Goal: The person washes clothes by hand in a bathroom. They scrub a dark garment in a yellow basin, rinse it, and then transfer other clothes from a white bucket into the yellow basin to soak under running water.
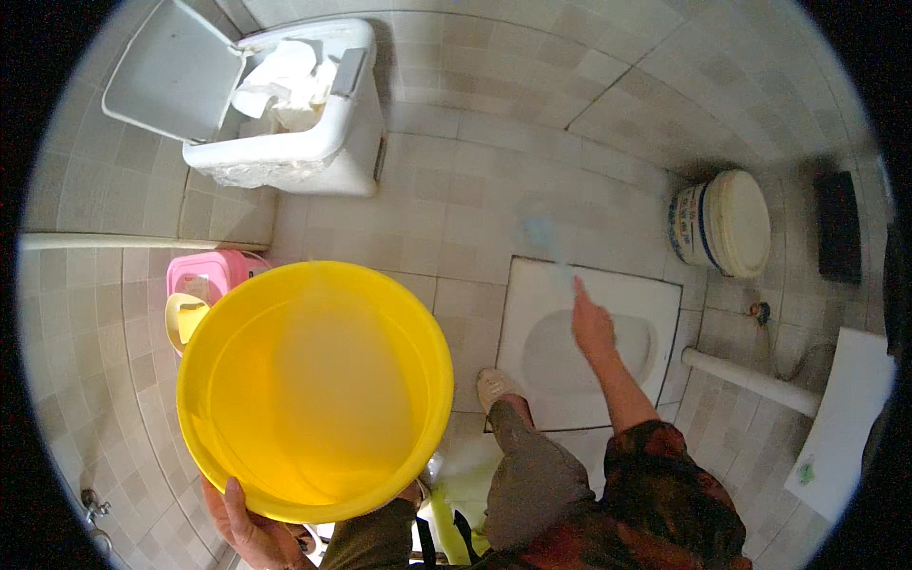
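Note:
My left hand (249, 527) grips the lower left rim of a large yellow plastic basin (242, 370), with its thumb over the edge. Inside the basin is cloudy liquid, paler towards the middle. My right hand (593, 324) is closed around the handle of a light-blue brush (538, 231), whose head is blurred and held over the tiled floor, beyond the corner of a white squat toilet (534, 285). The right forearm reaches across the toilet bowl.
A white bin (356, 142) with its lid up holds crumpled paper. A pink container (206, 274) and a small yellow scoop (174, 320) lie left of the basin. On the right are a lidded white bucket (737, 224), a pipe (752, 381) and a white panel (844, 420).

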`<control>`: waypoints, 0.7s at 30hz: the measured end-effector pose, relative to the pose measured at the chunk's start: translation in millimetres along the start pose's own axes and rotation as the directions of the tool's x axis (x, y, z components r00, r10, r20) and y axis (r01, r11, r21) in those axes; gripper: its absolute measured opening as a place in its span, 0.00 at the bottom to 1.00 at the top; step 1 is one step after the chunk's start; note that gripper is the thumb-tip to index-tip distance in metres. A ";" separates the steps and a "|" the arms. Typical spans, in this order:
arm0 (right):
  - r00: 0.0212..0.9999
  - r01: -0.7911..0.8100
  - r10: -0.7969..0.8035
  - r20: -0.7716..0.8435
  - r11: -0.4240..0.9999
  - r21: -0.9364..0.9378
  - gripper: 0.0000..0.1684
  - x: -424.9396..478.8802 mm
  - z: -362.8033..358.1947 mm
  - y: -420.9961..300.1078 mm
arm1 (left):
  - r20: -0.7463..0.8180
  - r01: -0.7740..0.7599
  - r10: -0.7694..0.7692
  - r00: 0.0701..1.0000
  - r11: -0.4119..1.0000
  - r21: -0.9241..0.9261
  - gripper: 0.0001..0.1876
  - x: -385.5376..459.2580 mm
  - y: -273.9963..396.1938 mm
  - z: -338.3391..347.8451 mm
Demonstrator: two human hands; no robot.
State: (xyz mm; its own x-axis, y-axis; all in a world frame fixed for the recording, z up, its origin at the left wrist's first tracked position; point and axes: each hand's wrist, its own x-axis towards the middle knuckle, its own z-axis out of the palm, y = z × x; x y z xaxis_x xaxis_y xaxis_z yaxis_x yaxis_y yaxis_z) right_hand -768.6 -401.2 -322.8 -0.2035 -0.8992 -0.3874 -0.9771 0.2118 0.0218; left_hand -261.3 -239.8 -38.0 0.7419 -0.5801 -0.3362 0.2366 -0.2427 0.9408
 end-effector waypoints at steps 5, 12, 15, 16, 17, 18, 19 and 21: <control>0.961 -0.103 0.162 -0.226 0.962 0.253 0.32 6.9 34.3 74.5 | 0.119 -0.006 0.007 0.993 1.000 -0.004 0.30 -4.1 5.1 25.2; 0.993 -0.113 0.116 -0.006 0.983 0.143 0.34 -47.0 13.2 29.8 | 0.010 0.029 -0.029 1.000 1.000 -0.001 0.32 -22.2 10.0 38.6; 0.994 0.051 -0.051 0.099 0.999 0.002 0.37 -77.6 15.1 5.7 | 0.009 0.033 -0.033 0.999 0.999 -0.024 0.33 -27.9 15.0 39.0; 0.982 0.117 -0.108 0.154 0.992 -0.048 0.38 -87.6 12.3 1.1 | 0.009 0.032 -0.032 0.999 0.999 -0.015 0.33 -30.5 15.9 37.8; 0.974 0.136 -0.123 0.188 0.989 -0.055 0.39 -91.0 10.6 4.4 | 0.002 0.027 -0.027 1.000 1.000 -0.011 0.33 -33.0 16.4 34.8; 0.965 0.150 -0.132 0.225 0.987 -0.065 0.40 -97.0 8.4 9.1 | 0.004 0.029 -0.029 1.000 1.000 -0.009 0.33 -33.7 16.4 31.8; 0.971 0.123 -0.111 0.210 0.991 -0.045 0.41 -101.8 6.3 14.0 | 0.000 0.027 -0.027 1.000 1.000 -0.011 0.33 -34.5 15.1 27.4; 0.980 0.089 -0.089 0.178 0.996 0.012 0.41 -107.6 8.5 16.5 | 0.002 0.024 -0.024 1.000 1.000 -0.008 0.33 -38.9 12.3 15.0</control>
State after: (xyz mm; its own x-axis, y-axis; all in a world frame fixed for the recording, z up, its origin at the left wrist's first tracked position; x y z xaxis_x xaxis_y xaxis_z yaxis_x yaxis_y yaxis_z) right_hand -762.3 -297.7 -288.5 -0.1011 -0.8322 -0.5452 -0.9905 0.1356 -0.0233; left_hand -296.6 -231.8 -14.0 0.7350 -0.5755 -0.3584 0.2589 -0.2503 0.9329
